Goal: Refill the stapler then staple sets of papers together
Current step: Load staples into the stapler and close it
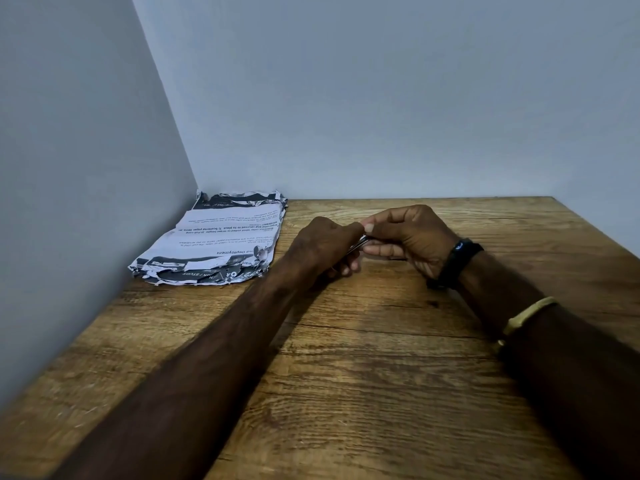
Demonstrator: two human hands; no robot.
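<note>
Handling: I am judging the thin metal piece (358,244) between my hands to be light, stiff and a little slippery. It is probably a strip of staples or a part of the stapler; I cannot tell which, because the hands are hiding most of it. If it is a strip, it is breaking easily, so I am wanting to hold it by the long sides and not to bend it.
Where to hold: near the two ends, with the fingertips only.
Left hand (323,244): it is hovering low over the wooden surface (346,375), knuckles up, fingers curled narrow and pinching one end of the metal piece.
Right hand (410,233): it is facing the left hand, wrist raised, thumb and forefinger closed on the other end. A black band (455,261) is sitting on this wrist.
Task things: the papers (214,240) are lying as a crumpled stack in the far left corner, against the wall, well apart from the hands. No full stapler body is showing.
Progress: I am judging the refill step is in hand; the papers look not yet stapled.
</note>
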